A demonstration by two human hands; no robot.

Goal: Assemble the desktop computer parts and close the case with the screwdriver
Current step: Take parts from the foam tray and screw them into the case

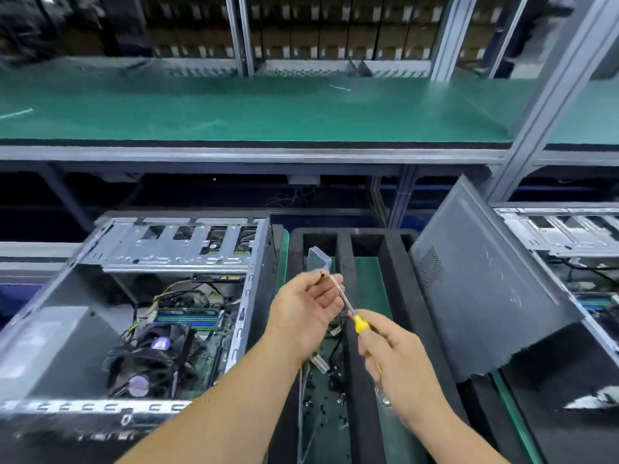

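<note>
Screwdriver [351, 311] handle hidden in right hand [398, 360]; tip blurred.

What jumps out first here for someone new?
The yellow-handled screwdriver at centre, gripped by the right hand, its tip at a small dark screw in the left hand. Left: the open computer case. Right: a leaning grey side panel.

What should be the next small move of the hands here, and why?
Probably seat the small dark screw, pinched in the left hand, onto the tip of the screwdriver held by the right hand. The tip already points at those fingers, and the open case on the left has no cover; the side panel leans apart on the right.
</note>
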